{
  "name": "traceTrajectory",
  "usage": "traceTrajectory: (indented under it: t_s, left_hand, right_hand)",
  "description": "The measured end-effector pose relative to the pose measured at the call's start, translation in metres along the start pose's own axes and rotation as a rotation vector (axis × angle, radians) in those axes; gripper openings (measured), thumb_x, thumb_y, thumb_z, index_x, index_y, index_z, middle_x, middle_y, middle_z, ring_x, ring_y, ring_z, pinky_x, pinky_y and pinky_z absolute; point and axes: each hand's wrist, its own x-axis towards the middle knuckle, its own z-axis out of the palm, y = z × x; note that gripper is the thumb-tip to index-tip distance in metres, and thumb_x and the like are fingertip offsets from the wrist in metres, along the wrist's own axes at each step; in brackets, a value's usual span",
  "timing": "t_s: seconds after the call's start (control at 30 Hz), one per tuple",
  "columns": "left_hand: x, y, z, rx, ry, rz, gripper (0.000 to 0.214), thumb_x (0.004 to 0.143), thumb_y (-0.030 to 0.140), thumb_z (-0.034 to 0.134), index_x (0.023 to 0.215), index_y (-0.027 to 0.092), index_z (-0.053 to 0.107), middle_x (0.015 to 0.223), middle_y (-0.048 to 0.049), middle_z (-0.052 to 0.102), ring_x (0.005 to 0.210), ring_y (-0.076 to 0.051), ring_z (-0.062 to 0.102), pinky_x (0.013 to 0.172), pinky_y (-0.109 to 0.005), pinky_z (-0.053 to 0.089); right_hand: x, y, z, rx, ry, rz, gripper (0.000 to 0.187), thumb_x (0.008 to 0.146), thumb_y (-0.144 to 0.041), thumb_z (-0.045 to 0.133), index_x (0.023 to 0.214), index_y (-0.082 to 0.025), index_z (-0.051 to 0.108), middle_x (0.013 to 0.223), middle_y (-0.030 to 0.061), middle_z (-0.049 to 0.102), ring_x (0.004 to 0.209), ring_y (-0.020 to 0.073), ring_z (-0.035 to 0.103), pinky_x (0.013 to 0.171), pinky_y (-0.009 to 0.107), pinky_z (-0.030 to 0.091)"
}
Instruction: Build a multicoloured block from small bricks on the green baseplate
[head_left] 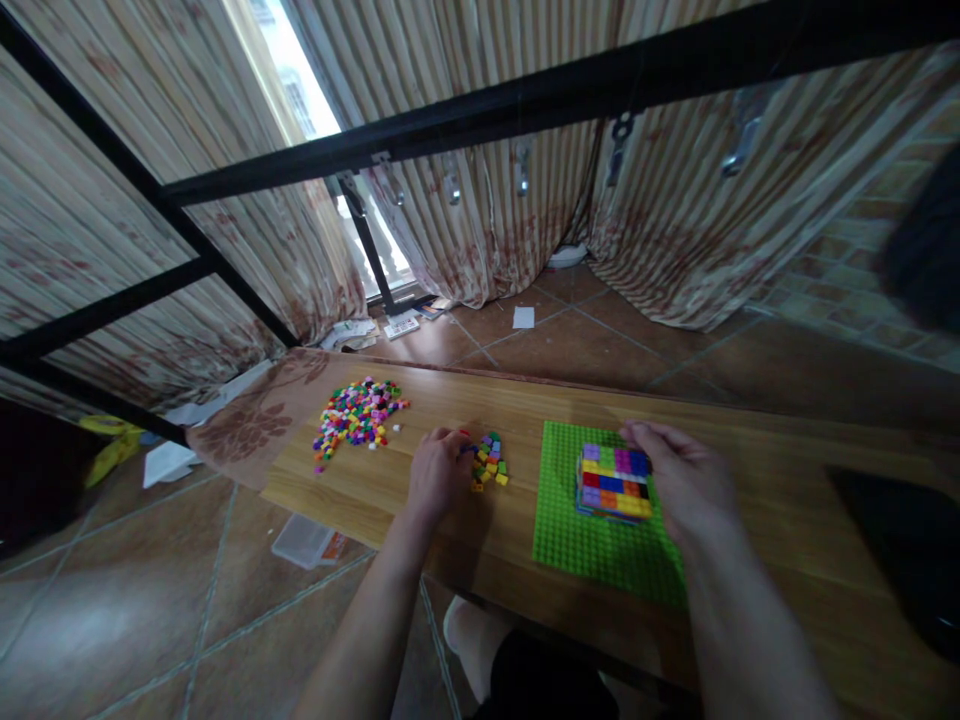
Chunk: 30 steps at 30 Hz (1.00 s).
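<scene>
A block of stacked toy bricks (613, 485) in many colours stands on a green studded baseplate (559, 540). My right hand (686, 475) is at the block's right side, fingers bent and closed near its far right corner. Whatever lies between those fingertips is too small and blurred to make out. To the left, my left hand (439, 470) rests at the edge of a small pile of loose toy bricks (491, 462), mostly yellow, purple and green. Its fingers curl down beside the bricks, and their tips are partly hidden.
A larger heap of mixed small bricks (358, 412) lies on the wooden table (517, 390) at the far left. A dark flat object (892, 540) sits at the right end. On the floor is a clear plastic container (300, 540). A black metal bar (480, 115) crosses above.
</scene>
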Motion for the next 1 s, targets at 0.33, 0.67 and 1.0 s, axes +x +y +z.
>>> traceTrajectory:
  t_s: [0.33, 0.67, 1.0]
  left_hand:
    - [0.008, 0.020, -0.002, 0.250, -0.061, -0.046, 0.017, 0.082, 0.021, 0.055, 0.086, 0.019, 0.071, 0.098, -0.0106, 0.065, 0.094, -0.026, 0.058, 0.081, -0.036, 0.045]
    - [0.004, 0.010, 0.004, 0.250, 0.032, -0.006, 0.022, 0.090, 0.018, 0.045, 0.090, 0.017, 0.067, 0.100, -0.0118, 0.063, 0.096, -0.026, 0.056, 0.081, -0.037, 0.044]
    - [0.003, 0.005, 0.002, 0.157, 0.047, -0.043, 0.023, 0.090, 0.018, 0.045, 0.088, 0.019, 0.067, 0.094, -0.0100, 0.064, 0.093, -0.025, 0.058, 0.083, -0.036, 0.046]
  right_hand:
    - [0.000, 0.001, 0.000, -0.036, -0.024, -0.020, 0.021, 0.066, -0.037, 0.072, 0.078, -0.020, 0.074, 0.076, 0.0034, 0.075, 0.073, 0.0181, 0.067, 0.066, 0.030, 0.052]
    - [0.001, -0.001, 0.002, -0.008, -0.020, -0.039, 0.023, 0.065, -0.039, 0.072, 0.077, -0.019, 0.073, 0.075, 0.0042, 0.075, 0.074, 0.0196, 0.067, 0.067, 0.031, 0.050]
    - [0.002, -0.001, -0.001, -0.001, -0.015, -0.055, 0.021, 0.067, -0.037, 0.072, 0.077, -0.020, 0.074, 0.074, 0.0036, 0.075, 0.076, 0.0189, 0.068, 0.071, 0.032, 0.051]
